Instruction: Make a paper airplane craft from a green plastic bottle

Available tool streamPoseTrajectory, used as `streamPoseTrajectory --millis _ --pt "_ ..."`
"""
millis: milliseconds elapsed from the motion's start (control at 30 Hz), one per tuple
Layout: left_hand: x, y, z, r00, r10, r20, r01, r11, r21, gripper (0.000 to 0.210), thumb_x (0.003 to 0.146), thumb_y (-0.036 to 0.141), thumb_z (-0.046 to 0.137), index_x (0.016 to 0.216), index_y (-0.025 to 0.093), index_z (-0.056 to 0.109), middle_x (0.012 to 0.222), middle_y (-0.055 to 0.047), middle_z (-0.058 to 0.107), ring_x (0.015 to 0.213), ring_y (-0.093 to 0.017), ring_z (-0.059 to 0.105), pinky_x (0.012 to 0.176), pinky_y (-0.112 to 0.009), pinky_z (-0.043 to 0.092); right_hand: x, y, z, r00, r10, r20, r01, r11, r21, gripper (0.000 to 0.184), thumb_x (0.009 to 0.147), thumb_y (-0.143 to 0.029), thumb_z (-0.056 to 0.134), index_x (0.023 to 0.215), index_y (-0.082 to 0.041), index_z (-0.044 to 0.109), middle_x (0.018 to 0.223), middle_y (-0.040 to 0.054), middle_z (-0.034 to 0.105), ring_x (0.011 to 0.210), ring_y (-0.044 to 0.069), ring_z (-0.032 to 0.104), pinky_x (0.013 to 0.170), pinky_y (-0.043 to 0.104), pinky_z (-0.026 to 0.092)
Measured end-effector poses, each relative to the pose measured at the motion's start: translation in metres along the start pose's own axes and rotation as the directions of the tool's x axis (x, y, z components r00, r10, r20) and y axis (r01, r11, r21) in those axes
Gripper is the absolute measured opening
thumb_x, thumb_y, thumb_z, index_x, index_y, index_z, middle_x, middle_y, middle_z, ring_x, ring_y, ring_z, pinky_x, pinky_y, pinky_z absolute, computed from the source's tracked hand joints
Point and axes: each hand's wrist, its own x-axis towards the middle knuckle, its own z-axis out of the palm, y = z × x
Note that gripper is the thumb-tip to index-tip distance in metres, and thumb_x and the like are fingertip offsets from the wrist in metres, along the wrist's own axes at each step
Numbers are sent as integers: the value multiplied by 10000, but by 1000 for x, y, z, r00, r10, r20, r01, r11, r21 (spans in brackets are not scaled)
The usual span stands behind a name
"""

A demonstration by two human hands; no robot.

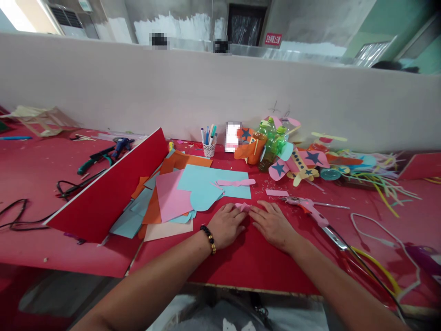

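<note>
Both my hands rest close together on the red tabletop. Between them lies a small folded piece of pink paper (243,207). My left hand (225,225), with a beaded bracelet at the wrist, has its fingers bent over the left end of that paper. The fingers of my right hand (274,225) press on the right end. Just beyond, a pink paper propeller-shaped strip (236,182) lies on light blue paper (200,177). A small pink paper rectangle (276,193) and a pink glue gun (310,209) are near my right hand.
Coloured paper sheets (172,195) spread left, against a slanted red board (113,193). At the back stand a pen cup (209,150) and bottle planes (272,147) with paper wings. Scissors (375,276) and a white cable (386,223) lie right.
</note>
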Motion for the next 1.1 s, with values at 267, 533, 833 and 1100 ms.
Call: streamPoseTrajectory --millis 267,533,833,1100 --pt "0 -2 1 1000 15 -4 -16 1000 -27 455 907 326 559 1321 156 473 1223 -102 586 1147 -255 469 1003 -395 347 2 3 -3 993 62 -104 -45 987 155 284 923 -254 485 1141 -208 662 1197 68 663 1178 308 459 960 499 387" --pt "3 -4 -11 1000 3 -27 -6 994 -114 410 924 261 522 1316 152 475 1259 -98 580 1177 -243 458 1025 -393 368 27 22 -1 867 461 -187 -315 800 511 255 776 -228 623 1021 -190 682 977 94 697 969 268 596 895 461 475" --pt "6 -6 -27 998 19 -55 -32 969 -245 438 941 252 470 1375 210 433 1370 -69 513 1280 -250 369 1068 -452 341 41 14 7 839 519 166 -290 167 942 412 691 -204 615 1101 -180 580 759 5 705 696 165 662 679 297 516" --pt "2 0 -44 931 34 -364 -220 847 -484 204 879 161 526 1038 216 642 1184 -74 645 1149 -234 501 990 -425 408 30 9 -2 768 641 11 -201 225 953 262 736 -231 644 992 -174 651 781 35 713 756 176 669 709 290 523"
